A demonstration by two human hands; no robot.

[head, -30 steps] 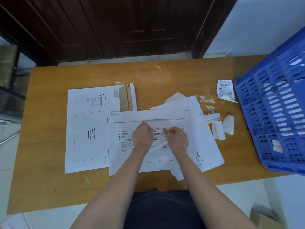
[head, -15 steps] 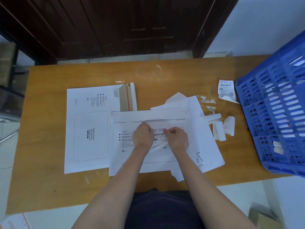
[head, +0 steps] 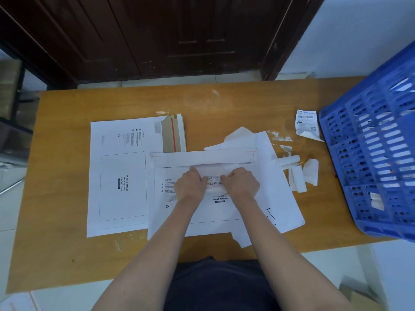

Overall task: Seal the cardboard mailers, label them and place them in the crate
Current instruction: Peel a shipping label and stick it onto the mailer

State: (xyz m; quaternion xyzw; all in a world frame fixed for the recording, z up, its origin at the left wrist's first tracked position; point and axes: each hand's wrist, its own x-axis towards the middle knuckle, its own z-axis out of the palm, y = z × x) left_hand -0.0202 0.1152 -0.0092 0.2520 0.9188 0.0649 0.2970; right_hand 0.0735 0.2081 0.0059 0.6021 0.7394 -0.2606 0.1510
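A white cardboard mailer point(head: 215, 212) lies in front of me with its flap point(head: 202, 158) folded down. On its printed waybill box sits a barcode label point(head: 213, 182). My left hand point(head: 190, 186) pinches the label's left end and my right hand point(head: 241, 184) pinches its right end, both with fingers curled. A second white mailer point(head: 116, 176) lies to the left, its brown flap with a red strip point(head: 173, 135) open. A blue plastic crate point(head: 379, 167) stands tilted at the table's right edge.
More white mailers or sheets point(head: 285, 198) lie under and right of the one I work on. Peeled backing scraps point(head: 298, 173) and a crumpled spare label point(head: 306, 124) lie between the mailers and the crate. The wooden table point(head: 67, 254) ends near my body.
Both hands have shifted slightly up the mailer with the label. The printed "waybill here" text below the label now shows.
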